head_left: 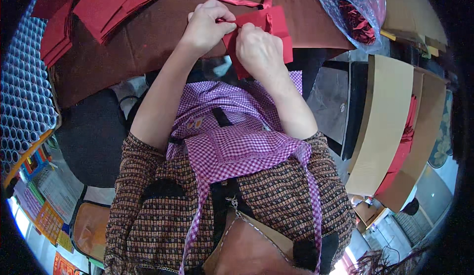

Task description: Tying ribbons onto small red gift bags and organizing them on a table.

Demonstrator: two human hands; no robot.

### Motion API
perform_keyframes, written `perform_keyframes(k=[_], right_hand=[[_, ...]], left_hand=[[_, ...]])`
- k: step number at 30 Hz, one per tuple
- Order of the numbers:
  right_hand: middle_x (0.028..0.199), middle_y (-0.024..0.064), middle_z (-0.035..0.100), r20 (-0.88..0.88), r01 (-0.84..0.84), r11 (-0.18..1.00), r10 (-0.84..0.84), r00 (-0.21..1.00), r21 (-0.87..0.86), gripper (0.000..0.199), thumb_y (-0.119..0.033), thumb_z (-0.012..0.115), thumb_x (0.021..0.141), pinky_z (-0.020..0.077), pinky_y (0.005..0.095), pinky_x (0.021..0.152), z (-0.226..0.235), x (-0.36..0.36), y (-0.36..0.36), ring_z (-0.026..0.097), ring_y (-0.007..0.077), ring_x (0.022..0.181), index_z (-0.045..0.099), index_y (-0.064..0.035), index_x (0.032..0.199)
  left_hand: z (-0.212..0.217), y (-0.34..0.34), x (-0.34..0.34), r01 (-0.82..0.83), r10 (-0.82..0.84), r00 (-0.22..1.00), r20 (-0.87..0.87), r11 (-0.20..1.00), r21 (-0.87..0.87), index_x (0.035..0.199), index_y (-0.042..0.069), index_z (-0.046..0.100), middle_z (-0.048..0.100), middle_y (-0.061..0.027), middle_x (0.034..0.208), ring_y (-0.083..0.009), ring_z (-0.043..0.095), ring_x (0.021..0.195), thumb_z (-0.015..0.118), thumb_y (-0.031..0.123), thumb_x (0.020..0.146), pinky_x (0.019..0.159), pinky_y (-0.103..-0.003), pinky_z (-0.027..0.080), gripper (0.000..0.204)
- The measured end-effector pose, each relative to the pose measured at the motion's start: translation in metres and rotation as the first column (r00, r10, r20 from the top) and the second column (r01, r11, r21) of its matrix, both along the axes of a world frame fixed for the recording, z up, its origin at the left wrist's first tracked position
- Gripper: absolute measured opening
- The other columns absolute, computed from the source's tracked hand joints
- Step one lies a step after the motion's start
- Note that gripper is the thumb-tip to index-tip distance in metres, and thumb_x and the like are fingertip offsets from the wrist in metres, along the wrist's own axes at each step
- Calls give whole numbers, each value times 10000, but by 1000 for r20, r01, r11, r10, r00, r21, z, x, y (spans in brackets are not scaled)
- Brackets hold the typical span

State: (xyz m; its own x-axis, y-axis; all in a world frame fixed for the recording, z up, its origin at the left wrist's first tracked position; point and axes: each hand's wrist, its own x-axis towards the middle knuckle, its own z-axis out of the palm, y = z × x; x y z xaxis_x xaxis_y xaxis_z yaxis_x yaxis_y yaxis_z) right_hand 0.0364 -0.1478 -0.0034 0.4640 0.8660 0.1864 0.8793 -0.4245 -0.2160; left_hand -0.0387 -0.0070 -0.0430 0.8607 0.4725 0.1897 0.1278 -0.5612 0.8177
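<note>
A coarse-woven jacket [158, 208] in small black, tan and brown checks catches my eye, its matching sleeves [140, 161] ending near the elbows. Plain black fabric panels [165, 188] break up the chest, and a small silver metal fastener [234, 203] hangs at the front. Over it goes a purple-and-white gingham cloth apron [252, 149] with narrow gingham shoulder straps [314, 201] and a black rectangular patch [221, 117].

Red pkt [280, 24]; purp/wht chk apron [247, 151].
</note>
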Motion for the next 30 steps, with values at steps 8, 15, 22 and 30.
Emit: perform_keyframes(k=[8,15,22,30], right_hand=[[677,220,619,-177,35,996,-48,983,-77,226,-166,483,859,497,478,603,3,1,5,637,364,676,568,11,745],[790,243,614,-333,8,998,-29,943,-64,260,-241,490,913,460,507,680,12,16,0,592,427,796,564,-1,843],[843,203,644,-470,149,966,-33,882,212,211,-179,522,916,484,425,724,12,27,-11,628,361,842,551,15,993],[817,150,635,-247,38,943,48,968,332,129,-122,631,815,498,394,649,2,14,-7,622,328,758,590,-4,846]], left_hand=[[6,0,-2,33,-29,999,37,993,-110,819,2,643,595,-71,912,-190,575,913,710,19,697,827,-286,449,141],[6,9,-6,48,-47,998,32,999,-21,891,-7,629,593,-94,956,-213,578,947,668,50,748,864,-302,445,159],[19,11,-5,60,-67,995,-76,993,-100,924,-19,624,593,-104,984,-211,574,967,649,74,772,878,-303,437,180],[19,11,-5,35,-55,995,-81,973,-229,913,-37,619,587,-73,972,-179,562,943,647,60,778,859,-285,431,168]])
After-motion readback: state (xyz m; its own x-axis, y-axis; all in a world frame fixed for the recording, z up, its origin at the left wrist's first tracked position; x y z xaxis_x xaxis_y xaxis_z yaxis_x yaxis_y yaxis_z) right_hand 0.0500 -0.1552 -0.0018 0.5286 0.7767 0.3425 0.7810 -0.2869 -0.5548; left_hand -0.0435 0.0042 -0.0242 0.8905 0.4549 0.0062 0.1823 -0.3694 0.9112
